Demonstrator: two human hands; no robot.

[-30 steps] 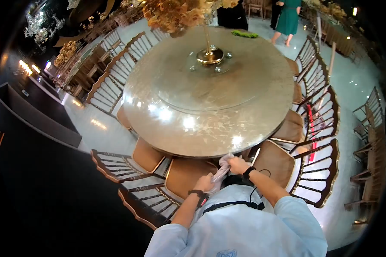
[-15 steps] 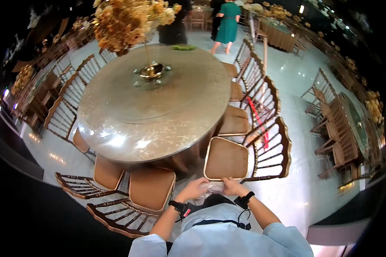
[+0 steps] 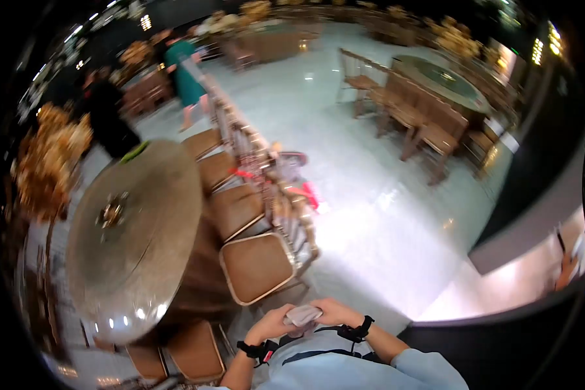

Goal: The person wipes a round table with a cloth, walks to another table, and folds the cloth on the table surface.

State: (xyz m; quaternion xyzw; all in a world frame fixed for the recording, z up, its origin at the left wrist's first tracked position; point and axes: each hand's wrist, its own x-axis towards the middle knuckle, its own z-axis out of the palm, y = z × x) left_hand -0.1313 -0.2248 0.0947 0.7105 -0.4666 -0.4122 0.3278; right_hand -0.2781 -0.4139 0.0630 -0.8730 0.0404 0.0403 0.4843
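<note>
- Since the left hand (image 3: 271, 324) and right hand (image 3: 335, 312) both show: apart or on something?
- Together, clamped on one pale cloth (image 3: 303, 316). One at each side, cloth bunched between. Can't make out every finger.
- Where's the cloth sitting?
- Up in the air at the wearer's front, just past the light-blue shirt (image 3: 351, 374). Right of the big round tabletop (image 3: 143, 253) as seen, not touching it.
- Wrists?
- Black band on each: left band (image 3: 252, 350) with a small red mark, right band (image 3: 359, 328).
- Nearest hardware to the hands?
- Brown-seated chair (image 3: 258, 268), pale edging round the seat, just beyond them. More chairs in a row up the tabletop's right side, backs motion-blurred. Another brown seat (image 3: 197, 351) at the near end.
- What's on the tabletop?
- Gold base (image 3: 112, 211) left of its middle. Green item (image 3: 134, 151) at the far edge, too blurred to name. Golden flower arrangement (image 3: 52, 159) shows off to the left.
- Background?
- Person in a green dress (image 3: 188, 75), person in dark clothes (image 3: 107, 114) at left of them. Blurred red item (image 3: 311, 195) by the chair backs. Second tabletop (image 3: 409, 65) with chairs, across the pale floor (image 3: 344, 162).
</note>
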